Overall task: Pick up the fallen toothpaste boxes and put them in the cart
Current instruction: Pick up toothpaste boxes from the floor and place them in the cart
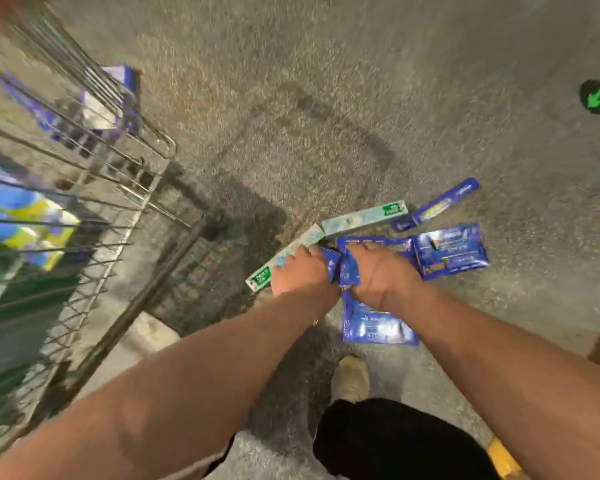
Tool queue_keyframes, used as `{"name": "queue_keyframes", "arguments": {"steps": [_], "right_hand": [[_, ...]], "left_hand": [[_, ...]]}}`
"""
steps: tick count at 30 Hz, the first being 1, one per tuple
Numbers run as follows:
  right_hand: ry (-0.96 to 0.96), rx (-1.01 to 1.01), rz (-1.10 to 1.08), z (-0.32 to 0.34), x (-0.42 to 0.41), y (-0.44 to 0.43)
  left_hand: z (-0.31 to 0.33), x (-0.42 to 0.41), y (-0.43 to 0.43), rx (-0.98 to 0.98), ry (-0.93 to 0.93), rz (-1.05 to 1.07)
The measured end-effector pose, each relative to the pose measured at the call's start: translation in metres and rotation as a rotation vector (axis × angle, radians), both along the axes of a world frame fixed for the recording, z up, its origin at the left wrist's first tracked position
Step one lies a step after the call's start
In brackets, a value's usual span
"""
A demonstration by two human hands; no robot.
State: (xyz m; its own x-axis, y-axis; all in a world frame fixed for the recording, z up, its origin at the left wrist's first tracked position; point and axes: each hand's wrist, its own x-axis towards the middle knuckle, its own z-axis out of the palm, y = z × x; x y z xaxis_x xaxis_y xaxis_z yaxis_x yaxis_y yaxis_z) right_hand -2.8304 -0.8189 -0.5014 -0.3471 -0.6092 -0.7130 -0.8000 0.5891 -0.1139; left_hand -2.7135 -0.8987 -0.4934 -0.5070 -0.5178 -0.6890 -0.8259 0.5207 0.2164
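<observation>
The speckled grey floor (326, 81) looks rough and matt, like gritty concrete. At nine o'clock, the silver wire shopping cart (94, 188) is bare metal with a dull sheen. At four o'clock, the wide blue toothpaste packs (451, 251) look glossy, catching light; the pale green-ended toothpaste boxes (364, 218) appear matt cardboard.
</observation>
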Motion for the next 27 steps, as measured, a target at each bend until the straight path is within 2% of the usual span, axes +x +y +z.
{"name": "queue_keyframes", "arguments": {"steps": [7,14,18,27], "right_hand": [[-0.025,-0.015,0.167,-0.153,-0.026,-0.007],[-0.033,-0.035,0.429,-0.266,-0.038,-0.026],[-0.011,-0.029,0.652,-0.294,-0.031,-0.025],[0.156,-0.069,0.868,-0.325,-0.018,-0.016]], "left_hand": [[-0.185,0.001,0.020,0.017,-0.052,0.073],[-0.312,-0.011,0.038,-0.016,-0.095,0.174],[-0.347,-0.015,0.058,-0.026,-0.132,0.213],[-0.362,-0.005,0.075,-0.030,-0.177,0.319]]}}
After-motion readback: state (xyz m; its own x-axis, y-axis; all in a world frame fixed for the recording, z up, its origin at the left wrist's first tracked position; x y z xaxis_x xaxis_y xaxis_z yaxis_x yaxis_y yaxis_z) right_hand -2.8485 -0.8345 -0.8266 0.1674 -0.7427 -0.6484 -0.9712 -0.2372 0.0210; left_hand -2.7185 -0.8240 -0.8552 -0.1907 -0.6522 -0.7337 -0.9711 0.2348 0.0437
